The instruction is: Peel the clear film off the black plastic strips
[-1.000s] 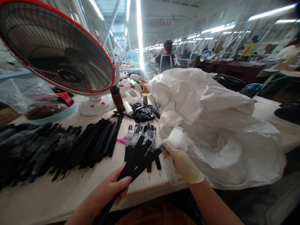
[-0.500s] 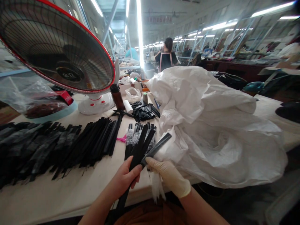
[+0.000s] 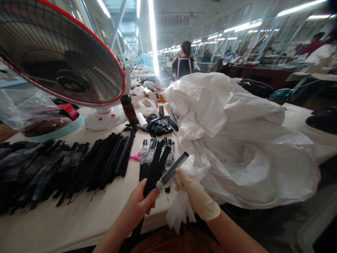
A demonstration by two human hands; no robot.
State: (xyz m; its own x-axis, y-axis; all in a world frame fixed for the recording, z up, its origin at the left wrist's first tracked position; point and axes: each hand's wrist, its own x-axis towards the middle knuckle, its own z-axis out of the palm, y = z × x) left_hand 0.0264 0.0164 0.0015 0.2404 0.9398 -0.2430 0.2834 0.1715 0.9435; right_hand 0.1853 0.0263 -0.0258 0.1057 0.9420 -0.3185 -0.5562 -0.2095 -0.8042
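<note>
Bare-skinned, my left hand [image 3: 143, 199] is closed round several long black strips [image 3: 155, 168], which fan out above the thumb and hang down below the fist. One strip with a grey, shiny face [image 3: 174, 169] leans off to the right of the others; a bit of clear film shows at its base by my thumb. My right hand [image 3: 196, 195], in a cream glove, has its fingers pinched together just right of that strip. Thin whitish film strips [image 3: 179, 212] dangle from under it. Wrapped black bundles [image 3: 144, 154] lie behind the held strips.
Rows of black strips [image 3: 105, 158] cover the table's left. A red-rimmed fan [image 3: 73, 80] stands behind them. A large crumpled white sack [image 3: 237, 147] fills the right. A brown bottle [image 3: 129, 109], a thread spool [image 3: 161, 110] and short black pieces [image 3: 162, 125] sit at the back.
My right hand has moved off the grey-faced strip, slightly to the right. More of the whitish film now hangs below it. My left hand keeps its hold on the black strips.
</note>
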